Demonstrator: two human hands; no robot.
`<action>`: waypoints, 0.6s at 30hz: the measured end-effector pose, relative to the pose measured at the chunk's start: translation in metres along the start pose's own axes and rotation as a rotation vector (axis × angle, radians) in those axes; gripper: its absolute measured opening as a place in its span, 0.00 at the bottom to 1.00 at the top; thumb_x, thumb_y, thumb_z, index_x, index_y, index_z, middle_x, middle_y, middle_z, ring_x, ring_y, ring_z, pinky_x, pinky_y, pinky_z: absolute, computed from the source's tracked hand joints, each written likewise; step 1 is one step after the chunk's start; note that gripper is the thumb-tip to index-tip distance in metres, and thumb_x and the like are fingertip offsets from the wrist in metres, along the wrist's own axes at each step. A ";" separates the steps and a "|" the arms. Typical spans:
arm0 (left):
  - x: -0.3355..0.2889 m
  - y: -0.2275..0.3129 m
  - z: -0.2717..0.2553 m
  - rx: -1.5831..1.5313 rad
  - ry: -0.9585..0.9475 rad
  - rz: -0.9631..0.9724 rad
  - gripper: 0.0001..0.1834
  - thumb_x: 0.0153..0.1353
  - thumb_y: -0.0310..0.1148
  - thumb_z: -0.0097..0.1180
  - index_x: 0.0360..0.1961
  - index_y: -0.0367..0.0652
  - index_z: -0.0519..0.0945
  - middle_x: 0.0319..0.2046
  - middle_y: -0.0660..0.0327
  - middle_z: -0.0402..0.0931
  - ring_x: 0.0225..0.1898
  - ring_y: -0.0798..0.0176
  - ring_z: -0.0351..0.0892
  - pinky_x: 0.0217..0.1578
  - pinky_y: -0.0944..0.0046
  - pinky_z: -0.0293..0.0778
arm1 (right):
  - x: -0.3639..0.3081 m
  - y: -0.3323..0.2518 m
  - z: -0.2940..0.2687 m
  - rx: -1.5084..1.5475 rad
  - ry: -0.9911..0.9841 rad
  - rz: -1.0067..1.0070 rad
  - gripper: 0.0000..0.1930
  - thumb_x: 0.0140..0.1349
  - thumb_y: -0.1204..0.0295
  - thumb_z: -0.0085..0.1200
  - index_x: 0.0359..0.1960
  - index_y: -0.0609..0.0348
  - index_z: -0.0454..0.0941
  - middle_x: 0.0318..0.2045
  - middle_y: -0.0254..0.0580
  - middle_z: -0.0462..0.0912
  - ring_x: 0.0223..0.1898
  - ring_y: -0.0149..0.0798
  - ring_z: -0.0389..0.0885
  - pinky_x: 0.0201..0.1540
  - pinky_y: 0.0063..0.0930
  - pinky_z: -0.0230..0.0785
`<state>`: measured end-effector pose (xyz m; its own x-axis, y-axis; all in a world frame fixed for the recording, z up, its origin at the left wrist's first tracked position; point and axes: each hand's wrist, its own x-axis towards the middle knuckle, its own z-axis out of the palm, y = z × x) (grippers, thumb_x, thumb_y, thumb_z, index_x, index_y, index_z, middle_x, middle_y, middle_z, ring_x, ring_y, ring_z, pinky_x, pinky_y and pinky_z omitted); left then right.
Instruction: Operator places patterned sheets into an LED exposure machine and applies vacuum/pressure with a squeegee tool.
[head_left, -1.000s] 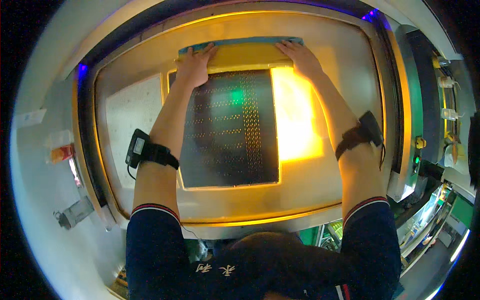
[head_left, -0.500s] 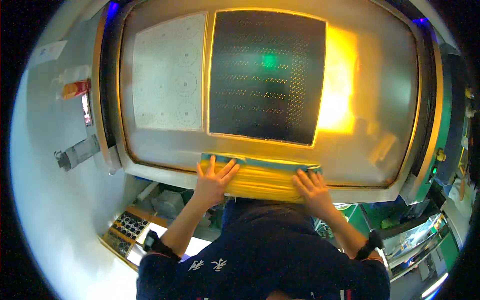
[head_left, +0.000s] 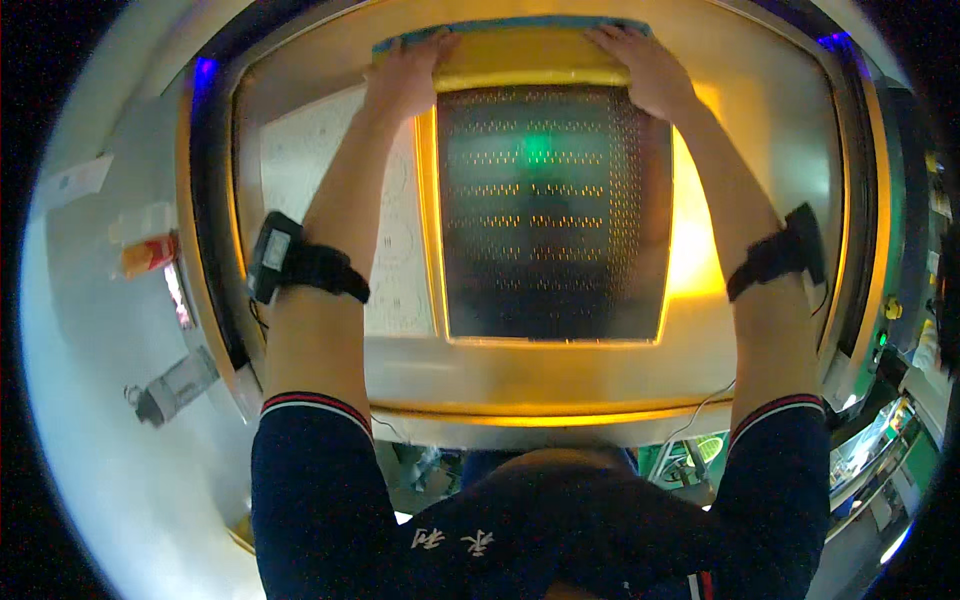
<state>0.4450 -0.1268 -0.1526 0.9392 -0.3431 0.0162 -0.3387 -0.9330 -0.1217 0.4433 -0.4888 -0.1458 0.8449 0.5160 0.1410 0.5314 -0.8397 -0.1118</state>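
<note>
A wide yellow cloth (head_left: 520, 58) with a blue-green far edge lies across the far part of a framed table. My left hand (head_left: 408, 78) grips its left end, fingers over the far edge. At the other end, my right hand (head_left: 650, 78) grips it the same way, its fingertips on the blue-green strip. Both arms are stretched forward. Just nearer than the cloth is a dark panel (head_left: 545, 240) with rows of small glowing slots and a yellow-lit border; the cloth covers its far edge. A pale printed sheet (head_left: 300, 150) lies to the left, partly hidden by my left arm.
The table's metal surface (head_left: 560, 375) has a raised frame around it. Yellow light (head_left: 695, 240) glows right of the panel. Thin cables (head_left: 700, 410) hang near the front edge. An orange-red package (head_left: 150, 255) and a grey cylindrical object (head_left: 180, 385) are on the left.
Both hands have carried the yellow cloth from the table's near edge, across the dark panel, to its far side. My arms have stretched out and my body has leaned forward.
</note>
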 end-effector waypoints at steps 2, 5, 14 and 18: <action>0.045 -0.050 0.027 -0.229 0.035 0.030 0.37 0.58 0.28 0.51 0.69 0.72 0.63 0.68 0.59 0.64 0.64 0.39 0.67 0.56 0.33 0.70 | 0.047 0.019 0.010 0.052 0.023 -0.011 0.45 0.46 0.87 0.49 0.71 0.40 0.60 0.68 0.42 0.66 0.67 0.51 0.65 0.68 0.43 0.60; 0.090 -0.091 0.028 -0.252 -0.117 0.013 0.37 0.57 0.29 0.53 0.68 0.71 0.64 0.66 0.49 0.65 0.62 0.38 0.68 0.58 0.39 0.71 | 0.099 0.017 0.007 -0.085 -0.002 -0.046 0.36 0.54 0.82 0.47 0.69 0.48 0.63 0.67 0.44 0.66 0.68 0.50 0.62 0.70 0.38 0.58; 0.013 -0.032 -0.006 -0.053 -0.034 -0.100 0.34 0.58 0.34 0.56 0.66 0.68 0.66 0.61 0.52 0.71 0.66 0.42 0.63 0.57 0.33 0.69 | 0.025 -0.012 0.014 0.058 0.063 0.061 0.34 0.52 0.82 0.49 0.64 0.45 0.71 0.62 0.44 0.74 0.64 0.51 0.69 0.68 0.43 0.60; -0.122 0.037 -0.040 -0.176 -0.006 0.048 0.26 0.62 0.29 0.52 0.62 0.57 0.73 0.59 0.57 0.75 0.58 0.41 0.71 0.60 0.43 0.68 | -0.091 -0.081 0.018 0.897 0.003 0.558 0.14 0.67 0.69 0.52 0.51 0.59 0.81 0.54 0.48 0.79 0.59 0.44 0.73 0.64 0.43 0.63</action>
<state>0.3156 -0.1239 -0.1190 0.9219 -0.3874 0.0085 -0.3873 -0.9204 0.0529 0.3241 -0.4647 -0.1674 0.9839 0.0938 -0.1521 -0.0810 -0.5248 -0.8473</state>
